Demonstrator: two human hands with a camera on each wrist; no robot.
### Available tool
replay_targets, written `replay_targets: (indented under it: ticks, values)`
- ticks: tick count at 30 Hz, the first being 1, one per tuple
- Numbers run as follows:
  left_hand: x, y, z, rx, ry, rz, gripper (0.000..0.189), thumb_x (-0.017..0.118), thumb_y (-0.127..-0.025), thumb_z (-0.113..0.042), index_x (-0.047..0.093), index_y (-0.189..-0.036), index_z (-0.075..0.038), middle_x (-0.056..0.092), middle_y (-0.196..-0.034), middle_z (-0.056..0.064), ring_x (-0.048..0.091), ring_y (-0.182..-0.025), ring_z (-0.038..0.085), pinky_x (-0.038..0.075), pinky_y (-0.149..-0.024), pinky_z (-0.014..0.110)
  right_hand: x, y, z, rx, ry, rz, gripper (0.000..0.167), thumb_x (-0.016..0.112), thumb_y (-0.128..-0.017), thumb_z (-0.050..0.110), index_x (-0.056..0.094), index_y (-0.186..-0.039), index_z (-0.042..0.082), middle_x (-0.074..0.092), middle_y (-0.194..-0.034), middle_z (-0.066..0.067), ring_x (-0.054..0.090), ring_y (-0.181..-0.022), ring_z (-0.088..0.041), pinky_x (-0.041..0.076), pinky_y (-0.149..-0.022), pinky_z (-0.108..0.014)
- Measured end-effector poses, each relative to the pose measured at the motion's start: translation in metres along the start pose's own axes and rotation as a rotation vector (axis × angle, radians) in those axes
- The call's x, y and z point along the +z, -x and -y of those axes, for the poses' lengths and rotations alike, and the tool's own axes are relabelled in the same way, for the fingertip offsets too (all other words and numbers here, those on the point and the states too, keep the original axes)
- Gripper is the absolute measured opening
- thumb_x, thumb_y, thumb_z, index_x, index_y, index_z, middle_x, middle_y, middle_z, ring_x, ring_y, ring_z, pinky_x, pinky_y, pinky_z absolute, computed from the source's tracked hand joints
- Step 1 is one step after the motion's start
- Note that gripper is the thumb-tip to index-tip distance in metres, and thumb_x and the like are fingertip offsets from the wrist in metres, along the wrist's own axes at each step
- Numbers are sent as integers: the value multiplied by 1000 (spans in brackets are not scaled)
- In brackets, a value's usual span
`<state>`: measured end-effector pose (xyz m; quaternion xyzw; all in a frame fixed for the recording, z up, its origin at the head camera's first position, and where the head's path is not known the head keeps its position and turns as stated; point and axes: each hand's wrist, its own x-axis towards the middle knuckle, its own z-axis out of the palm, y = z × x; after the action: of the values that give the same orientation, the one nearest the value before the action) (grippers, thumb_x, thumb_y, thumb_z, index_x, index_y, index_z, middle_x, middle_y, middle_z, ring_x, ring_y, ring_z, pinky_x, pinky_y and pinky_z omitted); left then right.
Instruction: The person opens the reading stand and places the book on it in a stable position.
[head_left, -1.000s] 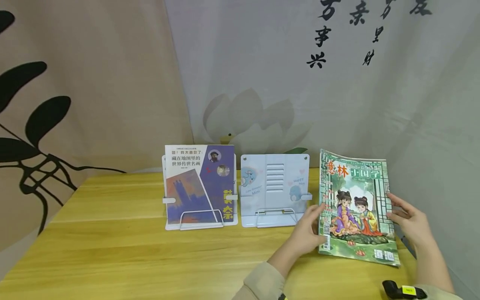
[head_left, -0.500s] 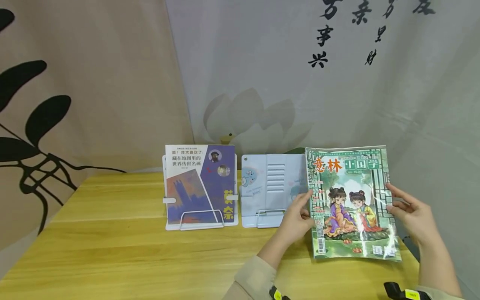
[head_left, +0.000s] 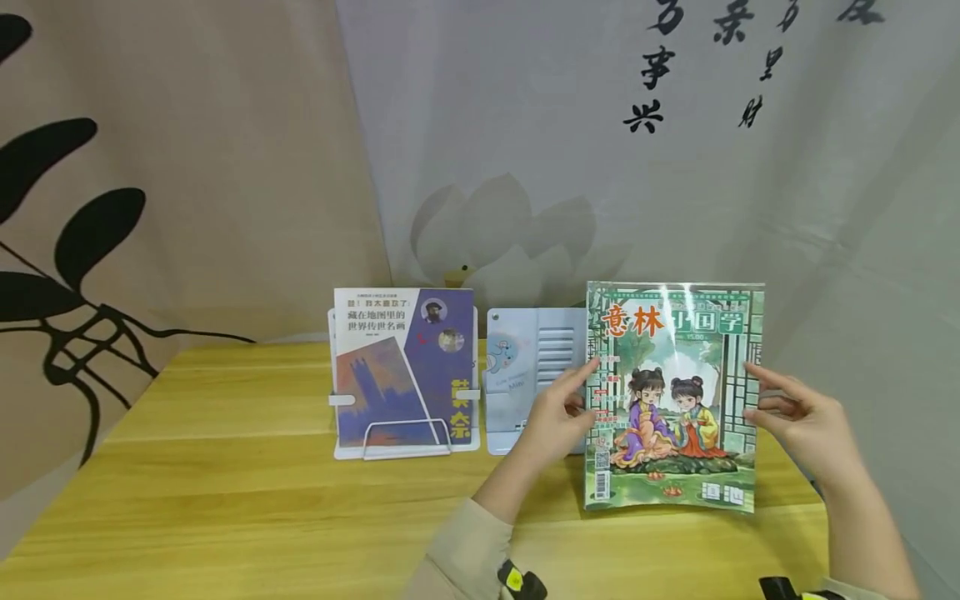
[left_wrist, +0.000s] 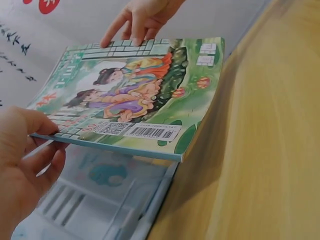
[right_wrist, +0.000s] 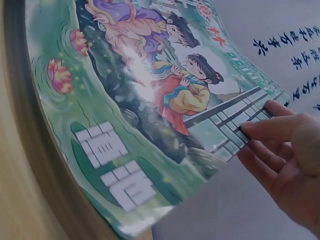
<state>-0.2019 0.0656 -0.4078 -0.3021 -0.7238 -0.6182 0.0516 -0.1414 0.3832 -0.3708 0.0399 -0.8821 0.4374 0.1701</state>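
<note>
A green magazine (head_left: 678, 400) with two illustrated children on its cover is held upright between both hands, lifted over the table. My left hand (head_left: 558, 417) pinches its spine edge, thumb on the cover side; the left wrist view shows the magazine's spine and barcode beside that hand (left_wrist: 30, 165). On the opposite edge, my right hand (head_left: 806, 421) pinches the magazine, and the right wrist view shows that hand's thumb (right_wrist: 270, 129) on the cover. Behind the magazine stands a pale blue book stand (head_left: 517, 342), its right part hidden.
Left of the blue stand, a second book stand (head_left: 406, 452) holds a purple and white book (head_left: 442, 367) upright behind its wire rest. Both stands sit on a yellow wooden table (head_left: 247, 492). A printed curtain (head_left: 525, 100) hangs close behind the table.
Both hands have carried the magazine leftward and slightly up from the table's right side. It has straightened and now covers the right part of the blue stand.
</note>
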Motion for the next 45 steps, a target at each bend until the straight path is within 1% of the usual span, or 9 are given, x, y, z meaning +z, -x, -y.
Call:
replay_targets:
  ticks: [4,12,17,21,31,35,38,41,45]
  values:
    - [-15,1,-3,5,-49,7,80,65,-77,14,44,-145,-23,48,-139,8,53,-75,8,53,-68,23,10,1,7,-23,39,34,63,68,-88,2,46,-144,20,48,-116,-6,60,-84,-2,52,-69,-17]
    - [-57,0,-18,-61,-69,77,80,65,-81,12,43,-145,-31,48,-138,2,50,-65,11,47,-60,23,26,-7,27,-88,118,68,66,71,-86,5,46,-145,23,50,-118,-8,62,-82,-3,48,-61,-21]
    - [-83,-7,-32,-41,-99,107,80,64,-82,13,41,-146,-29,48,-121,4,52,-66,14,45,-60,24,27,-21,47,-139,60,94,70,73,-84,2,45,-145,22,44,-133,-13,63,-84,-5,47,-67,-14]
    - [-101,-16,-47,-1,-178,103,81,67,-82,11,40,-147,-29,48,-120,3,57,-73,15,49,-62,27,25,-36,67,-141,-1,85,72,73,-82,-1,46,-144,22,43,-135,-5,62,-85,-4,48,-70,-14]
    - [-133,-38,-65,93,-332,28,77,70,-82,7,42,-146,-26,51,-116,5,59,-71,13,49,-58,30,29,-75,103,-101,5,79,71,71,-85,2,46,-142,36,44,-124,0,62,-86,-6,51,-71,-18]
    - [-141,-47,-65,120,-368,-3,76,69,-83,7,41,-146,-26,59,-88,7,54,-63,15,45,-56,30,36,-89,107,-114,-45,62,69,68,-87,-1,47,-142,36,43,-122,0,64,-86,-7,52,-69,-20]
    - [-145,-52,-62,135,-392,-28,75,68,-85,7,41,-146,-26,52,-64,6,47,-55,18,41,-53,29,43,-100,107,-136,-84,38,69,67,-86,-5,49,-141,33,44,-121,-2,65,-86,-9,52,-63,-20]
    - [-148,-57,-57,155,-402,-57,73,66,-85,8,42,-146,-25,49,-59,6,45,-52,19,39,-52,30,51,-111,105,-158,-98,17,70,68,-84,-8,51,-140,31,46,-119,-2,65,-86,-11,47,-57,-20]
    - [-151,-61,-51,164,-408,-89,72,65,-85,11,44,-145,-23,53,-64,6,47,-54,19,41,-54,30,61,-123,102,-175,-122,-5,71,68,-82,-12,53,-139,29,47,-117,-1,66,-86,-15,49,-61,-18]
